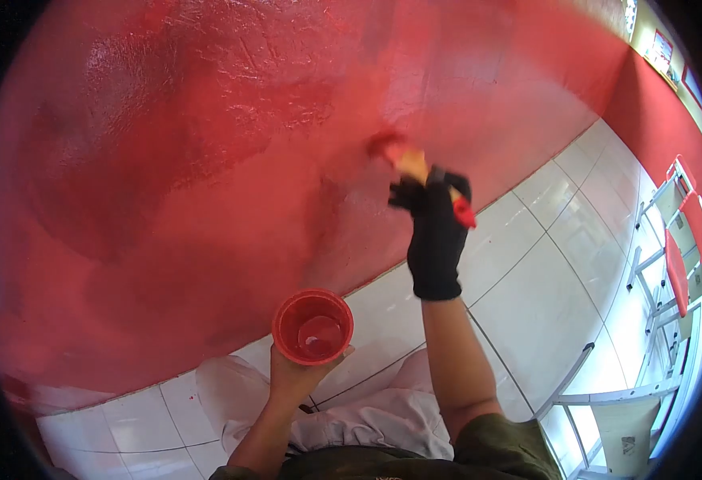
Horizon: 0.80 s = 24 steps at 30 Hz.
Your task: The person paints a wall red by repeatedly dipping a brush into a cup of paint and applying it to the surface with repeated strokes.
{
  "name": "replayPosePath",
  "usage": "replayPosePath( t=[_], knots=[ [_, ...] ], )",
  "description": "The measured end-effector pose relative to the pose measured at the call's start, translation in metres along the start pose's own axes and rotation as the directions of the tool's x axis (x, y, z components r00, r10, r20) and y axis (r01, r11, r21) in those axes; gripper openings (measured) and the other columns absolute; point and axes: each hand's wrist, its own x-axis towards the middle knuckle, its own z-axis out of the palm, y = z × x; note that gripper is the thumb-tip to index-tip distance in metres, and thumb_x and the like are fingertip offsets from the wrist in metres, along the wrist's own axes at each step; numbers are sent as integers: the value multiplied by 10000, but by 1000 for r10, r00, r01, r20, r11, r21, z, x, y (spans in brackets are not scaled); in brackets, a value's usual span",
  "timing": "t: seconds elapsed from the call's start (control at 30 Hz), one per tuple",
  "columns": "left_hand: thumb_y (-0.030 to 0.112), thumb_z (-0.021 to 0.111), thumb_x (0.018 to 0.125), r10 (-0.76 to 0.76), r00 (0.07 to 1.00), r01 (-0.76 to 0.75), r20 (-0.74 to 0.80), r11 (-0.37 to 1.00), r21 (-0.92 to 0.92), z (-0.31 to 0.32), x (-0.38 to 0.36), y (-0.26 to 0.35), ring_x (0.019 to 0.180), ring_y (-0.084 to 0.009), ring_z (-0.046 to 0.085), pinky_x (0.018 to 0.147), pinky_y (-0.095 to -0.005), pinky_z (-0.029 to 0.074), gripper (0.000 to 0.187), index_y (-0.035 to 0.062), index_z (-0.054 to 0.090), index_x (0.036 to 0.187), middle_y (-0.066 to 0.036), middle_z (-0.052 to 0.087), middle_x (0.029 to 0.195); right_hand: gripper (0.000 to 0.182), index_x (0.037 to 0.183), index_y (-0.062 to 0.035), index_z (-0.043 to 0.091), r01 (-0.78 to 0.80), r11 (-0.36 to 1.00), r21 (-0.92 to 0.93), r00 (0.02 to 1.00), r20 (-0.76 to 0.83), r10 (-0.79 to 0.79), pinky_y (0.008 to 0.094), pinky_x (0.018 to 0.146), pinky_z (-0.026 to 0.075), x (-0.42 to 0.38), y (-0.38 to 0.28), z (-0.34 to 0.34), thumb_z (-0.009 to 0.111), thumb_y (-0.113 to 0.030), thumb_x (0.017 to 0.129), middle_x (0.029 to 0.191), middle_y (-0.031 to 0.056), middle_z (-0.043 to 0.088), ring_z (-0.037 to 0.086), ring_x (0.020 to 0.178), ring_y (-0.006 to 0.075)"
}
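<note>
My left hand (295, 379), bare, holds a red cup (313, 326) from below and the side, with some red paint at its bottom. In a black glove, my right hand (433, 232) is closed round the handle of a paintbrush (412, 166), raised in front of the wall. The brush's red bristles are blurred and appear to touch the red wall (231, 200). Wet, glossy paint and darker patches show on the wall's surface. The cup is below and to the left of the brush.
White floor tiles (539, 296) meet the wall along a slanting edge. Metal-framed chairs with red parts (675, 272) stand at the right. My legs in light trousers (367, 428) are folded below the cup. Framed pictures (661, 50) hang at the upper right.
</note>
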Motion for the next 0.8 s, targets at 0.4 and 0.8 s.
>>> replayPosePath(
  t=[0.4, 0.8],
  knots=[
    [109, 873, 589, 15, 1000, -16, -12, 997, -70, -7, 3, 3, 1011, -179, 594, 844, -315, 500, 666, 43, 530, 1156, -78, 606, 1119, 200, 1000, -11, 476, 147, 988, -54, 989, -7, -148, 342, 571, 531, 9, -34, 26, 521, -195, 935, 808, 160, 615, 647, 656, 254],
    [110, 875, 584, 30, 1000, -29, 4, 999, -40, -4, 6, -3, 1003, -184, 595, 840, -328, 500, 666, 40, 533, 1151, -79, 607, 1109, 252, 1037, -2, 468, 246, 966, 76, 969, -10, -246, 392, 636, 559, 24, -23, 43, 539, -224, 940, 848, 168, 621, 659, 719, 272]
  ],
)
